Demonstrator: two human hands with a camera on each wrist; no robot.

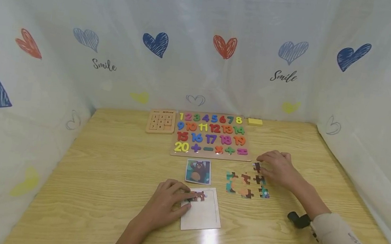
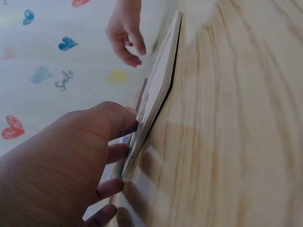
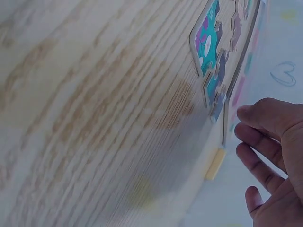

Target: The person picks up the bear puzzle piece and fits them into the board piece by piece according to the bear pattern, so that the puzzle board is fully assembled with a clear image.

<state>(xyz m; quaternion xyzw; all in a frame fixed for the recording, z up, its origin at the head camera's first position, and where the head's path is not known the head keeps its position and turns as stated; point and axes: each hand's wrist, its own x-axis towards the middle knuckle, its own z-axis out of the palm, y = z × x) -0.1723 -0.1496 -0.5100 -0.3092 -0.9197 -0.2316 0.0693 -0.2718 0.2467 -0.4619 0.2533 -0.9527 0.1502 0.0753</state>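
Observation:
My left hand lies at the upper left corner of a square white puzzle tray. Its index finger reaches over the brown jigsaw pieces set along the tray's top, and the thumb is at the left edge. To the right, my right hand is low over the table with loosely bent fingers. A dark jigsaw piece lies by its thumb and fingertips; the right wrist view shows a gap between that hand and the nearest piece. Several loose jigsaw pieces lie between the hands.
A bear picture card lies just above the tray. Behind it are a board of coloured numbers, a wooden sliding number puzzle and a yellow block. A white curtain with hearts encloses the wooden table.

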